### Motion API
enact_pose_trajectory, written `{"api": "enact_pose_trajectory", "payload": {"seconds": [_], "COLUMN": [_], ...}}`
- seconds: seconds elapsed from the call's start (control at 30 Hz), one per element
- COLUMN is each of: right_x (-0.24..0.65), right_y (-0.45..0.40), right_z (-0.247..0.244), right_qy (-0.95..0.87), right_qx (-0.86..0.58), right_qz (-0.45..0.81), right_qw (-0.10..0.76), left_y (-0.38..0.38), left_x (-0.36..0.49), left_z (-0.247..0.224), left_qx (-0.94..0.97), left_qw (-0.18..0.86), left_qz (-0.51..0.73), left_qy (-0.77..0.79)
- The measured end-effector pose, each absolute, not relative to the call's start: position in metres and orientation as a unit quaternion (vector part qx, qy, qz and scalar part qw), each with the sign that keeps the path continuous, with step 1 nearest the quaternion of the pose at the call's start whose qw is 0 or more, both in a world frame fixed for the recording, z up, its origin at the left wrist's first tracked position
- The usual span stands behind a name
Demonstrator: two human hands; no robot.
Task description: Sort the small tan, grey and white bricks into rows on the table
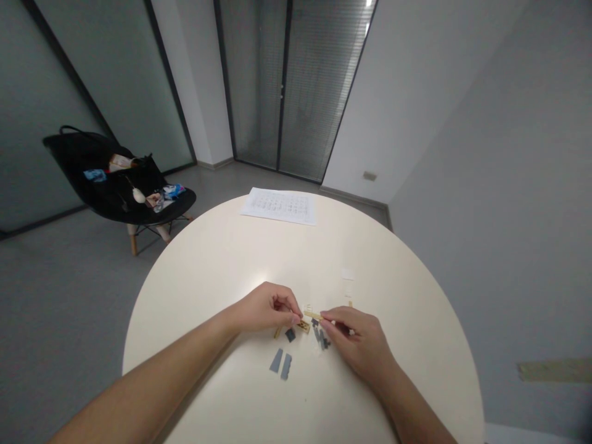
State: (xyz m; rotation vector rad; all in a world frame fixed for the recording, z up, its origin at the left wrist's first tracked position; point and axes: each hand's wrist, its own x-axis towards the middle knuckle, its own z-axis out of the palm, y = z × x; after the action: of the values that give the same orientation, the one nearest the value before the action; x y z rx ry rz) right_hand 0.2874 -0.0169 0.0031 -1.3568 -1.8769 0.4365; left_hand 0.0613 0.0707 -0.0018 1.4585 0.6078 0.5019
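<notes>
Tan plastic strip (313, 315): pinched narrowly by right hand (354, 338); left hand (267, 308) narrow alongside, hold unclear; grey plastic pieces (276, 361) within reach below hands on desk (222, 259).

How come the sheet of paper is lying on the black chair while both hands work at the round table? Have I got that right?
Not quite: the sheet of paper lies on the far side of the round table, not on the black chair, as the head view shows. The left hand and right hand do work at the table.
</notes>
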Motion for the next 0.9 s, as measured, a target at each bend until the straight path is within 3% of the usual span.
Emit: {"api": "enact_pose_trajectory", "payload": {"seconds": [0.2,0.33,0.5,0.9], "right_x": [0.330,0.359,0.370,0.374], "right_y": [-0.013,-0.009,-0.007,-0.006], "right_z": [0.009,0.010,0.009,0.006], "right_qy": [-0.590,-0.515,-0.527,-0.526], "right_qx": [-0.698,-0.781,-0.797,-0.818], "right_qz": [0.091,0.084,0.120,0.142], "right_qw": [0.395,0.343,0.270,0.187], "left_y": [0.080,0.085,0.094,0.104], "left_x": [0.053,0.048,0.044,0.038], "left_z": [0.004,0.004,0.002,-0.006], "left_qx": [0.677,0.690,0.697,0.722], "left_qw": [0.623,0.588,0.546,0.485], "left_qz": [0.254,0.265,0.294,0.304], "left_qy": [0.298,0.329,0.360,0.389]}}
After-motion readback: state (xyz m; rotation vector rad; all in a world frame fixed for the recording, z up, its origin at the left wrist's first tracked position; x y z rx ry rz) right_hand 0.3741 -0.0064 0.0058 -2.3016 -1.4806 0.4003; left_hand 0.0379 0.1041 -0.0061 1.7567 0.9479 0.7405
